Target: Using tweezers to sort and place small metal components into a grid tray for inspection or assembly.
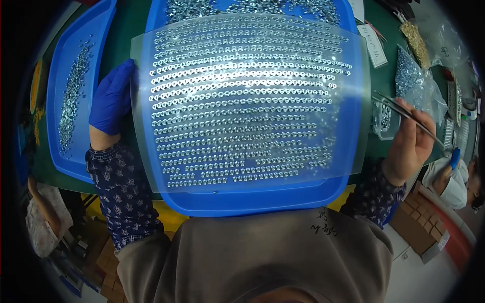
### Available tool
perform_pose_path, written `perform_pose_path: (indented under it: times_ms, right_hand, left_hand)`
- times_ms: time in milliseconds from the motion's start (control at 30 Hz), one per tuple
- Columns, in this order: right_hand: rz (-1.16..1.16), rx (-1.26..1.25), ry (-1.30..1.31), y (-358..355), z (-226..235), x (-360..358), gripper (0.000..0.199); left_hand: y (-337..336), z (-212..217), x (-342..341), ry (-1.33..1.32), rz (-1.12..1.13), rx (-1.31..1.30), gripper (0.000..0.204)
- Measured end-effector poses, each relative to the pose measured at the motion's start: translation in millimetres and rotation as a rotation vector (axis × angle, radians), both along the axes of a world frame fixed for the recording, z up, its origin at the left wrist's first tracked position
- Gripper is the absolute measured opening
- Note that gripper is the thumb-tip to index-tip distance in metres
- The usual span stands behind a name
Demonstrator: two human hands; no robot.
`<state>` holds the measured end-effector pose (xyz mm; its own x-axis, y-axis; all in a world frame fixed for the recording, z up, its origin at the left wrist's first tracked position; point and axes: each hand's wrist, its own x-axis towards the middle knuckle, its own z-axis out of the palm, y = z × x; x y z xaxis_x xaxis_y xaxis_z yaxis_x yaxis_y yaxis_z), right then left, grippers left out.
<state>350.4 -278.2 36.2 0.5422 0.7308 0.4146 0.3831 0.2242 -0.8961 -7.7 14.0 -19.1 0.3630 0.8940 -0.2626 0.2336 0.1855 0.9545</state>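
A see-through plastic sheet point(348, 146) lies over a large blue tray point(255, 203), and rows of small shiny metal rings point(237, 83) run across it. Some rows have gaps, mostly in the lower ones. In a blue glove, my left hand point(108, 101) grips the sheet's left edge; its thumb and part of its fingers are hidden. Off the sheet's right edge, my bare right hand point(411, 144) is closed around metal tweezers point(399, 107). Their tips point up and left, toward the sheet, and I cannot make out anything between them.
Loose metal pieces point(76, 96) lie in another blue tray point(86, 146) at left. A small see-through box point(386, 121) of parts sits under the tweezers, with a bag of metal pieces point(406, 70) beyond. Other people point(45, 217) are at left and right; cardboard boxes point(419, 217) stand at lower right.
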Motion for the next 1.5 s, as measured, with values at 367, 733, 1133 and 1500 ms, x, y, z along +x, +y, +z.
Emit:
perform_pose_path:
  times_ms: [367, 733, 1133, 1500]
  right_hand:
    - [0.090, 0.052, 0.095, 27.5, -12.6, 6.3, 0.023]
    - [0.193, 0.094, 0.163, 31.2, -10.5, -4.1, 0.021]
    - [0.180, 0.070, 0.256, 31.9, -10.7, -4.8, 0.023]
    - [0.244, -0.033, 0.342, 27.5, -16.2, 3.1, 0.021]
  left_hand:
    - [-3.1, 16.8, 14.4, -0.008, 0.078, -0.185, 0.020]
    - [-8.7, 19.8, 16.7, -0.018, 0.098, -0.175, 0.024]
    - [-7.9, 21.2, 12.5, -0.057, 0.086, -0.198, 0.029]
    - [-5.5, 21.4, 12.1, -0.050, 0.048, -0.231, 0.029]
